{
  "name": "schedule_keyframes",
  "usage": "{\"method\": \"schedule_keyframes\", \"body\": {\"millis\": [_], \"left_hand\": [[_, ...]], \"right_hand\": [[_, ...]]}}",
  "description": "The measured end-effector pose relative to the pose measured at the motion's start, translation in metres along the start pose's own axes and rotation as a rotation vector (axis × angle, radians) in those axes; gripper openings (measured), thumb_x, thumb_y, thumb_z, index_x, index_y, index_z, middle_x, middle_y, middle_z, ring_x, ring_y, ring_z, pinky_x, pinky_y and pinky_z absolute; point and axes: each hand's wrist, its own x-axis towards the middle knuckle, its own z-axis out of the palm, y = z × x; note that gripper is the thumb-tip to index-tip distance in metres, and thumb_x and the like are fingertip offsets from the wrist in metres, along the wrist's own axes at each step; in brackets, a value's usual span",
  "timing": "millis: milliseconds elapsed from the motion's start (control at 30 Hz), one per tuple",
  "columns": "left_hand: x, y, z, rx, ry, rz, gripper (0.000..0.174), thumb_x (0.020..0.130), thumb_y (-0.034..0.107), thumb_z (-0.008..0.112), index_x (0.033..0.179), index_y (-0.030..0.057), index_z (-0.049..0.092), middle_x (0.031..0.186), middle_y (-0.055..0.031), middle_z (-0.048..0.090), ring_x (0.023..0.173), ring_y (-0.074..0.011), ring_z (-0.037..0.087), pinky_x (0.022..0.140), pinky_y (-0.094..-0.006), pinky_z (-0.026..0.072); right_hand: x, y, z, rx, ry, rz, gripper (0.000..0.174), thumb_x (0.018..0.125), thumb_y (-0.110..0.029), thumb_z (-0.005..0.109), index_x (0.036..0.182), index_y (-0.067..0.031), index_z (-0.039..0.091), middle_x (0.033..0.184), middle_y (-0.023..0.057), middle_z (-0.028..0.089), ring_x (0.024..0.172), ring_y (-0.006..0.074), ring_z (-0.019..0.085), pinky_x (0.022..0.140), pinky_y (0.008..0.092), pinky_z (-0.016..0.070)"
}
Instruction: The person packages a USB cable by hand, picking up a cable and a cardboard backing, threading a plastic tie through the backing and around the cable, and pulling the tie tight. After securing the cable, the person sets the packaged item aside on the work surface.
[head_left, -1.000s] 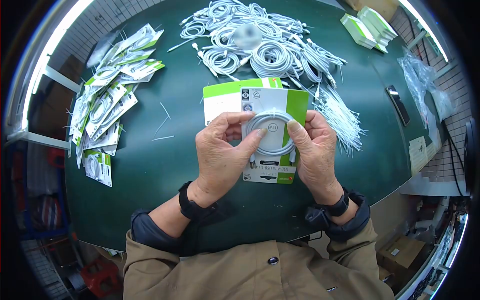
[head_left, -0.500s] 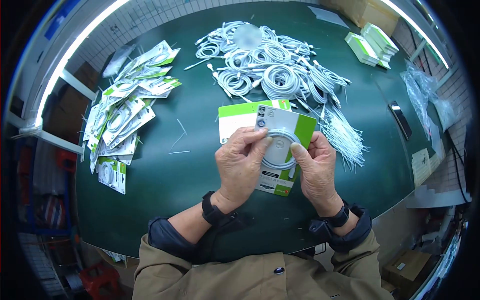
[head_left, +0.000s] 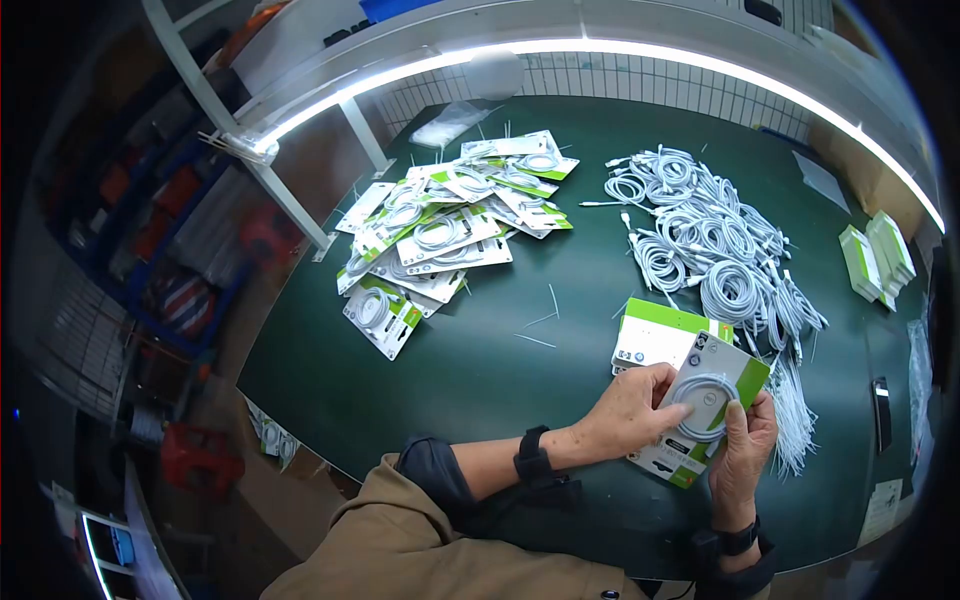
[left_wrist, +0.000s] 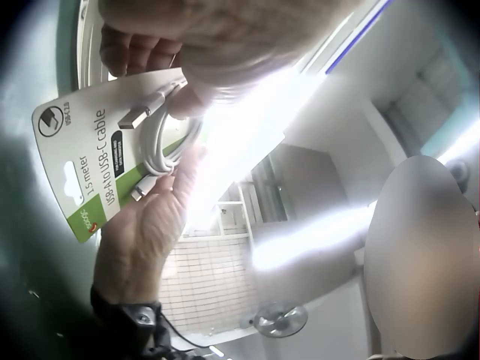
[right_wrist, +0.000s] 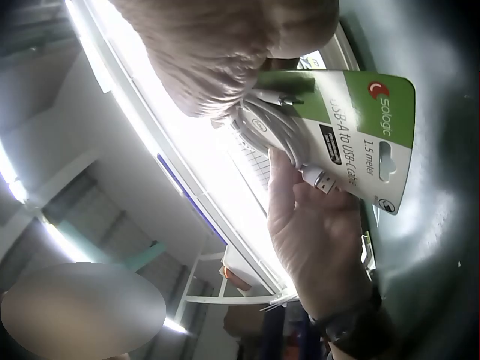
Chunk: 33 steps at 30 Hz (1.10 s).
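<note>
Both hands grip one green-and-white cable card [head_left: 658,458] with a coiled white cable [head_left: 703,437] on its front. The left hand [head_left: 628,408] pinches its left side, thumb on the coil; the right hand [head_left: 742,462] pinches the right side, thumb also on the coil. In the left wrist view the card [left_wrist: 82,146] shows its printed text and a hang hole, with the USB plug beside the coil. The right wrist view shows the same card [right_wrist: 367,112] between both hands. Under and behind it lie flat cards [head_left: 650,335] on the table.
Carded cables [head_left: 440,235] are heaped at the table's left. Loose coiled cables [head_left: 730,290] lie beyond the hands, with a bundle of thin white ties [head_left: 795,425] to the right. Stacked cards [head_left: 870,262], a phone [head_left: 881,412] and a plastic bag [head_left: 918,380] are at the right.
The head view has swung to the left, so the table and hands appear further right. Both hands still hold the same card with its coil.
</note>
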Motion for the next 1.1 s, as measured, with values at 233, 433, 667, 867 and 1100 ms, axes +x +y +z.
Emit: {"method": "schedule_keyframes", "body": {"millis": [233,433,667,867,1100], "left_hand": [[-0.008,0.005,-0.039,-0.21,0.094,0.045,0.021,0.098,0.015,0.076,0.111,-0.0003,0.068,0.089,-0.0021,0.073,0.072,-0.0042,0.064,0.06,-0.0201,0.0507],[0.023,0.038,-0.149,-0.26,0.438,0.232,0.023,0.1,0.014,0.072,0.116,-0.0019,0.066,0.094,-0.0064,0.073,0.074,-0.0093,0.068,0.061,-0.0227,0.0546],[0.043,-0.003,-0.244,-0.468,0.843,0.376,0.071,0.094,0.004,0.075,0.153,-0.0079,0.036,0.113,-0.008,0.062,0.102,-0.0169,0.065,0.091,-0.037,0.0584],[0.041,-0.026,-0.204,-0.331,0.675,0.22,0.033,0.095,0.005,0.075,0.125,0.0005,0.062,0.114,-0.009,0.066,0.1,-0.0219,0.068,0.087,-0.0391,0.0614],[0.072,0.002,-0.153,0.067,0.367,0.186,0.019,0.095,0.005,0.073,0.114,0.0012,0.07,0.106,-0.0065,0.071,0.091,-0.0139,0.07,0.078,-0.0274,0.0601]], "right_hand": [[0.002,0.0,-0.001,-0.132,-0.016,-0.05,0.023,0.104,-0.014,0.068,0.119,0.0009,0.06,0.105,0.0072,0.07,0.089,0.0092,0.065,0.073,0.0227,0.0516],[0.005,-0.002,0.003,-0.142,0.005,0.14,0.018,0.103,-0.011,0.069,0.115,0.0011,0.062,0.094,0.0065,0.07,0.077,0.0089,0.065,0.063,0.021,0.0511],[0.004,-0.005,0.009,-0.233,-0.084,0.253,0.012,0.1,-0.004,0.067,0.111,0.0014,0.065,0.091,0.0063,0.07,0.074,0.0083,0.065,0.06,0.02,0.0511],[0.004,-0.005,0.009,-0.253,-0.093,0.315,0.012,0.101,-0.005,0.066,0.111,0.0013,0.066,0.092,0.0058,0.071,0.075,0.0079,0.064,0.062,0.0194,0.0509],[0.004,-0.006,0.006,-0.274,-0.111,0.308,0.011,0.102,-0.006,0.065,0.11,0.0006,0.067,0.092,0.0052,0.072,0.075,0.0069,0.065,0.063,0.0198,0.0511]]}}
